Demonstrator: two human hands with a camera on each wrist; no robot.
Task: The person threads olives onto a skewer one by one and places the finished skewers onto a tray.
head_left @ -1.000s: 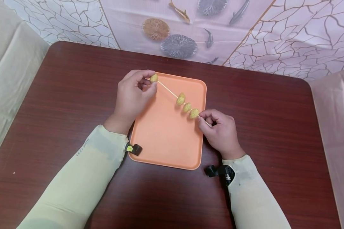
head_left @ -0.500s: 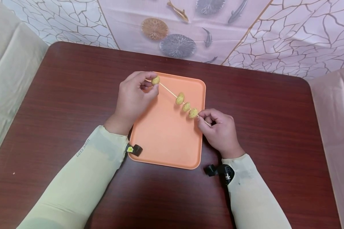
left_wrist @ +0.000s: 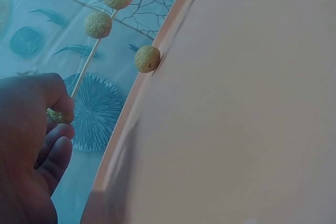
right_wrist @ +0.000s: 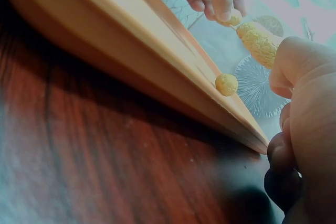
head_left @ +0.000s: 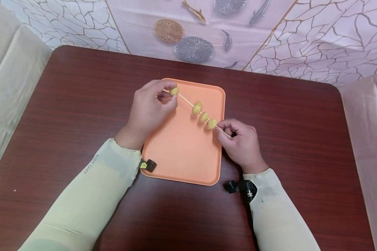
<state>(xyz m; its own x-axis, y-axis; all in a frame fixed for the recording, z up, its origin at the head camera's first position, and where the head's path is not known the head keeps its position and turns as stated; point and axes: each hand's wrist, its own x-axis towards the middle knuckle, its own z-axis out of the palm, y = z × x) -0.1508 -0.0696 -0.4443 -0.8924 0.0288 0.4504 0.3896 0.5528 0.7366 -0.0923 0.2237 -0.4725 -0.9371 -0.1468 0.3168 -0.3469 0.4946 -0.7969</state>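
In the head view my left hand [head_left: 152, 109] pinches a small wrinkled yellow ball [head_left: 174, 91] between thumb and fingers. A thin wooden skewer [head_left: 186, 100] runs from that ball down to my right hand [head_left: 241, 143], which pinches its lower end. Three similar balls, among them a lowest one [head_left: 212, 123], are threaded close together near the right fingers. Bare skewer separates them from the left hand's ball. Another loose ball [left_wrist: 147, 59] lies on the tray by its edge in the left wrist view; from the head it partly overlaps a threaded one. The skewer's far tip is hidden.
Beneath the skewer lies an orange rectangular tray [head_left: 182, 157] on a dark red-brown table [head_left: 295, 132]. Patterned cloth [head_left: 194, 48] hangs behind the table's far edge. Black wrist cameras sit at both cuffs, the left one [head_left: 150, 165] over the tray's rim.
My left hand and its ball have moved right and down along the skewer, narrowing the gap to the threaded balls. The right hand has stayed nearly still.
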